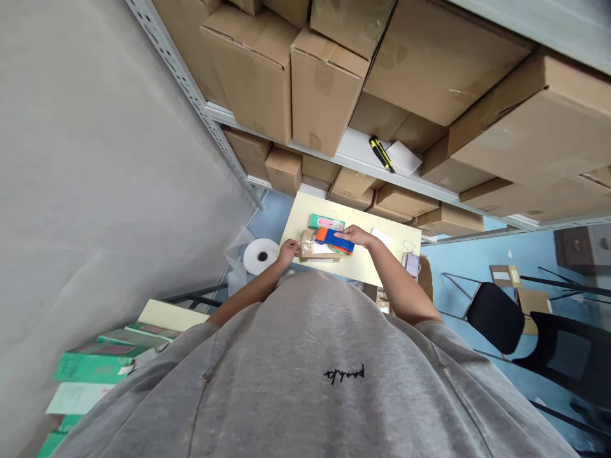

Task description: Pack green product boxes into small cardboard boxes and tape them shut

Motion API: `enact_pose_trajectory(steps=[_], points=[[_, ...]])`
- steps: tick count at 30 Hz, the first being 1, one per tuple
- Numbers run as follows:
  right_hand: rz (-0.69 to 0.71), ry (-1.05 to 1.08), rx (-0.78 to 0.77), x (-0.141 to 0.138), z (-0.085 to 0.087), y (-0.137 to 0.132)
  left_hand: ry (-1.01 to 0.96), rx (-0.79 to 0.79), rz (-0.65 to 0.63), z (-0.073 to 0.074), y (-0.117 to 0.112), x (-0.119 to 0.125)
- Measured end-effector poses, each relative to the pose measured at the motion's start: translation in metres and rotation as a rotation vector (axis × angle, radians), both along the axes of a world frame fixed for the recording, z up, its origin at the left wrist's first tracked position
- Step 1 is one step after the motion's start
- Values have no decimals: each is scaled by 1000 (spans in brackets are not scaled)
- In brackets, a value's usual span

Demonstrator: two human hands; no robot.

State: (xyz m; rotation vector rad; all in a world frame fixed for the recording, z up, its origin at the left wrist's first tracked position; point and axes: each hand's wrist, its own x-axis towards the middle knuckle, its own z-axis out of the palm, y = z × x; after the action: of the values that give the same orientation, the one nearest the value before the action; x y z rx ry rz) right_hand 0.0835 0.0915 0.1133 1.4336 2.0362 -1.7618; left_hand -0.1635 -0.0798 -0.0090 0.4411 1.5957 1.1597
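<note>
A small cardboard box (305,252) with shiny clear tape on its left end lies on the pale yellow table (296,219). My right hand (354,235) grips a blue and orange tape dispenser (338,241) over the right part of this box. At the box's left end is my left hand (289,249), its fingers drawn together against the corner. What they pinch, if anything, is too small to make out. Just behind the box rests a green and pink packet (327,222). A white label or paper partly shows under the dispenser.
Shelves of cardboard boxes (324,89) rise beyond the table, with a yellow and black utility knife (382,154) on one shelf. A white roll (261,256) stands left of the table. Black chairs (496,318) are at the right, green boxes (93,364) at lower left.
</note>
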Motion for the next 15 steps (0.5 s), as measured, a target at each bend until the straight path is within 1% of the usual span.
enact_pose_trajectory(steps=[2, 3, 5, 6, 7, 8, 10, 12, 13, 15], points=[[-14, -9, -2, 0, 1, -2, 46, -34, -21, -2, 1, 6], [-19, -13, -3, 0, 1, -3, 103, -50, -8, -2, 1, 8], [-17, -20, -4, 0, 1, -4, 295, -49, 43, 0, 2, 12], [-15, -22, -1, 0, 0, -4, 417, -19, 49, 2, 1, 13], [-13, -22, 2, 0, -1, -4, 536, 31, 17, 5, 1, 13], [-12, -19, 4, 0, -1, -5, 637, 101, -65, 9, 1, 13], [-14, -8, 10, 0, -2, -5, 773, 256, -333, 17, 0, 12], [-6, -4, 30, -1, -3, -4, 852, 361, -586, 25, 0, 11], [5, -6, 44, -2, -3, -4, 885, 385, -669, 29, 0, 11], [41, -11, 72, -3, -3, -3, 947, 395, -759, 34, 2, 13]])
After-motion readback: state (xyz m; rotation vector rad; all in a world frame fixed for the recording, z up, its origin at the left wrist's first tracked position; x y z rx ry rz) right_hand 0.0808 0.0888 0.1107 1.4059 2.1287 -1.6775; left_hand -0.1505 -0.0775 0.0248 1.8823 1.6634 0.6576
